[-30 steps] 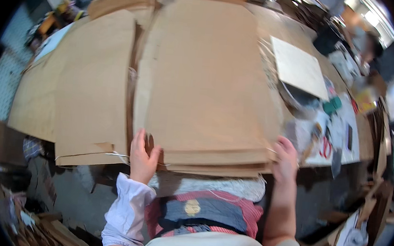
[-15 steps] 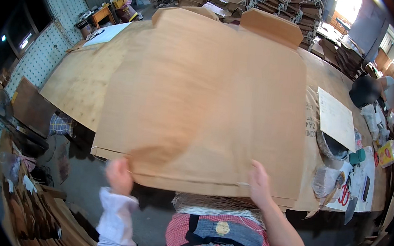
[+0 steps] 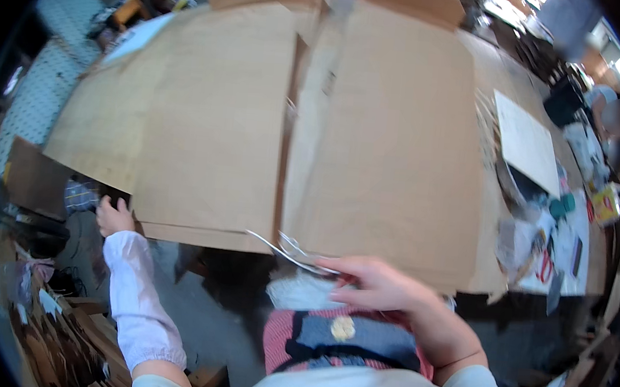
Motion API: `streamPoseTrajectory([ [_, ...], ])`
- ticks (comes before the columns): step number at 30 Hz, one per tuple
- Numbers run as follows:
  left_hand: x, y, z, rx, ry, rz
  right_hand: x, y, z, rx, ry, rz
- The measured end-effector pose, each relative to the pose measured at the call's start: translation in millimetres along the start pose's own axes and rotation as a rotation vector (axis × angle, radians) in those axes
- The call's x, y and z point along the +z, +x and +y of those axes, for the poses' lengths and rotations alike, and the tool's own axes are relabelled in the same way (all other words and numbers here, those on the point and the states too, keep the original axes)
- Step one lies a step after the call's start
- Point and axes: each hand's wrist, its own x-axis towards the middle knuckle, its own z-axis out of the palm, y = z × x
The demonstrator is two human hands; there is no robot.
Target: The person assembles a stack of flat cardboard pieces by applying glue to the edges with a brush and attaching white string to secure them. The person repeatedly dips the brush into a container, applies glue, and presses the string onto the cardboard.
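Cluttered workshop benches ring a broad table (image 3: 520, 234) almost wholly covered by flattened brown cardboard (image 3: 373, 147), which lies in two big panels meeting at a seam down the middle, flaps pointing away from the person; laid flat like this, its near edge sits within easy reach of both arms. At that edge the left hand (image 3: 113, 214) hooks over the lower left corner of the left panel, fingers curled under the board so that only the knuckles show (it appears to steady or lift the sheet, though the grip itself is hidden beneath). The right hand (image 3: 379, 284) is closed around a thin metal tool (image 3: 286, 250), perhaps tweezers or slim scissors, its two prongs aimed at the foot of the seam and just touching the board's edge. Motion blur smears the tool, so its kind cannot be settled. On the table's right lie a pale sheet (image 3: 527, 142) and small clutter (image 3: 564, 238), including something red-handled, too small to name. A stack of cardboard scraps (image 3: 54, 341) stands low at left, cut off by the lens rim.
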Motion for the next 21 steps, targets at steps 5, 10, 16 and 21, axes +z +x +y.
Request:
streamPoseTrajectory([
  [5,-105,-104,72,0.437,-0.845,-0.155,-85,-172,30,0.564,-0.85,1.02],
  [10,-179,-227,195,1.238,-1.093,-0.495,-114,-258,64,0.774,-1.228,0.837],
  [16,-212,-233,241,1.219,-0.875,-0.674,-148,-286,60,0.294,-0.692,1.504],
  [21,-191,-221,189,0.858,-0.25,-0.872,-235,-238,54,0.051,-0.233,1.646],
])
